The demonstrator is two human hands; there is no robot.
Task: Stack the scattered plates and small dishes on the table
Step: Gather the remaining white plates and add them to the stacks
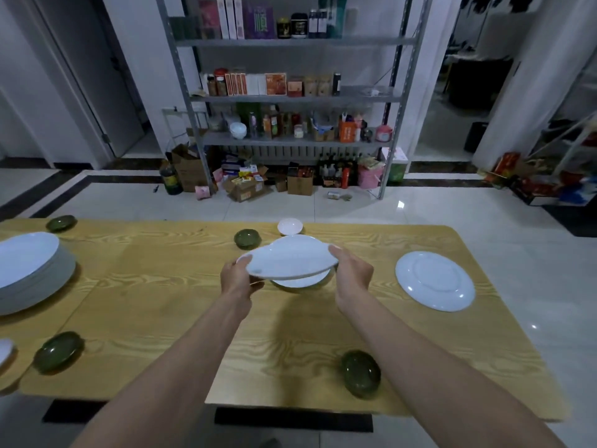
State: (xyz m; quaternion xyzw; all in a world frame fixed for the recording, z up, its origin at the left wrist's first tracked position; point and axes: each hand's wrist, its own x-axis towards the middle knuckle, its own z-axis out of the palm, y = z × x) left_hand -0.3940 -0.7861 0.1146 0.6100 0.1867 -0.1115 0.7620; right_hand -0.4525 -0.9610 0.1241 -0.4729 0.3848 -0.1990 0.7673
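Hands, left [238, 277] and right [352, 272], grip a glossy round plate [290, 260]

No text can be read. The packages [275, 84] and jars [298, 25] on the metal shelf [290, 43] carry printed labels, as do the cartons [245, 188] on the floor beneath it, but all the print is too small and blurred to make out.

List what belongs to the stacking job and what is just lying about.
Job: held plate, gripped by left hand and right hand; plate beneath it; plate at right; plate stack; four green dishes; small white dish.
Lying about: shelf goods; cardboard boxes on floor; dark jug.
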